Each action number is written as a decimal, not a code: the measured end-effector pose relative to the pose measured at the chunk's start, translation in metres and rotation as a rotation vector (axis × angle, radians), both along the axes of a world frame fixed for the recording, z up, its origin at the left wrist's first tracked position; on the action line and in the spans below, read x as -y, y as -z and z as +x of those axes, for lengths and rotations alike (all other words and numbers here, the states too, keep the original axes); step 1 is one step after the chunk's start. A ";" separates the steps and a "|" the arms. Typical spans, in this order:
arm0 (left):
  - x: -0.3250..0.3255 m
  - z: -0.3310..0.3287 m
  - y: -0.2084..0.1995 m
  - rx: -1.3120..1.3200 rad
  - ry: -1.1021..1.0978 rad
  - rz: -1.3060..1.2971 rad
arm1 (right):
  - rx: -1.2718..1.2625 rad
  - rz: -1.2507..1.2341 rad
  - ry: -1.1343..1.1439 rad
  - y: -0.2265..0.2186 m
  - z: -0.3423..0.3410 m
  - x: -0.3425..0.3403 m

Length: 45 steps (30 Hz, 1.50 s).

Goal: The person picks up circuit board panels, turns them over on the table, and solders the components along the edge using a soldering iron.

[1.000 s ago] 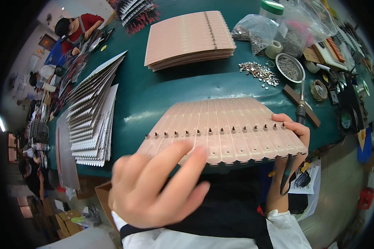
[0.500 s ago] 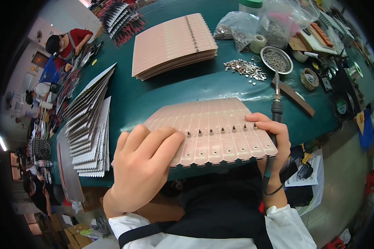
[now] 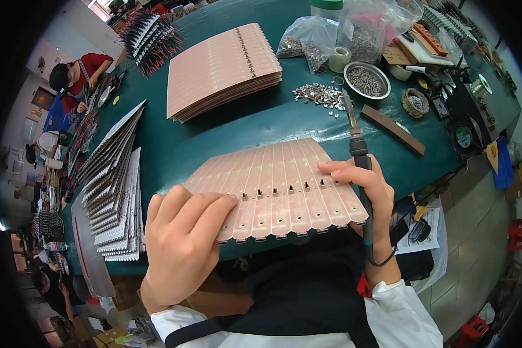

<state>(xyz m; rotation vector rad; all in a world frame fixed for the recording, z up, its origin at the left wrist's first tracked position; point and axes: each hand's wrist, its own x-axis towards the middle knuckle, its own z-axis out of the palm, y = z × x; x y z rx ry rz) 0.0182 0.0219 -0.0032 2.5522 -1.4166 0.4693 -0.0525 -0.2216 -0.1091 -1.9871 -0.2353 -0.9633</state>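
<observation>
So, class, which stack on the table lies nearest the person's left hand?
The fanned silvery stack, just left of the left hand; the pink stack and red-wired stack lie farther off.

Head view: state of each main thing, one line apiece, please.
Pink circuit panel, component row facing up
Soldering iron, held, tip pointing away
Left hand, over the panel's left part, thumb hidden
Right hand, holding iron, touching panel
Pink panel stack, neatly piled
Silver strip sheets, fanned
Steel bowl, filled with small parts
Jar, lidded
</observation>
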 end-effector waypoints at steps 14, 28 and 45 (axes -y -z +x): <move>0.001 0.000 0.001 -0.016 -0.001 -0.026 | -0.081 0.019 -0.047 0.001 -0.003 0.004; -0.010 -0.001 -0.001 -0.015 -0.062 -0.033 | -0.114 0.197 -0.126 0.004 -0.003 -0.002; -0.114 -0.044 0.014 -0.092 -0.436 -0.984 | 0.220 0.350 0.145 -0.005 -0.013 0.009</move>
